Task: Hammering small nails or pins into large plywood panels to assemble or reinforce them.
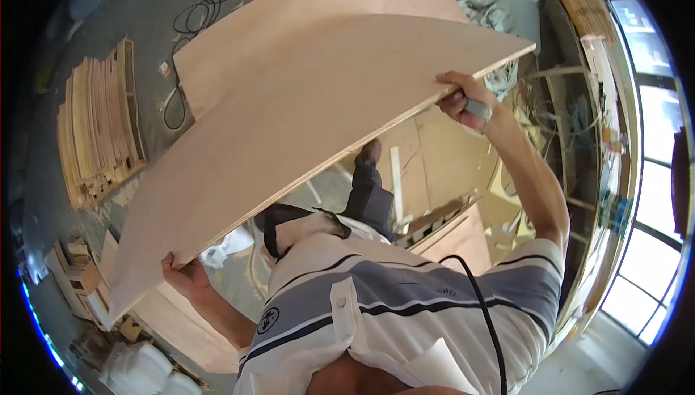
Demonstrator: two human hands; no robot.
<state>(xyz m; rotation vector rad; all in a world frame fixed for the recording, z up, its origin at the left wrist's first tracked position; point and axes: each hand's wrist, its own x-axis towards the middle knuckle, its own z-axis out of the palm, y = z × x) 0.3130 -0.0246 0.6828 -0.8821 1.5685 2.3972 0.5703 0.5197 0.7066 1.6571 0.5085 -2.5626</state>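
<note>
A large plywood sheet (311, 120) spans the space in front of me, tilted, with its layered near edge running from lower left to upper right. My left hand (187, 276) is closed round that edge near the lower left end. My right hand (467, 100) grips the same edge near the upper right corner, thumb on top and fingers curled beneath. A small grey item (478, 109) shows against the right palm; its kind is unclear. Beyond the held sheet, partly covered by it, lies another plywood sheet (318, 6).
Stacked wooden strips (101, 120) stand on the floor at left, with a looped black cable (206, 11) beyond. White wrapped bundles (141, 370) sit at lower left. Shelving (561, 120) and windows (655, 178) line the right side. Brown board (416, 156) lies below the sheet near my foot.
</note>
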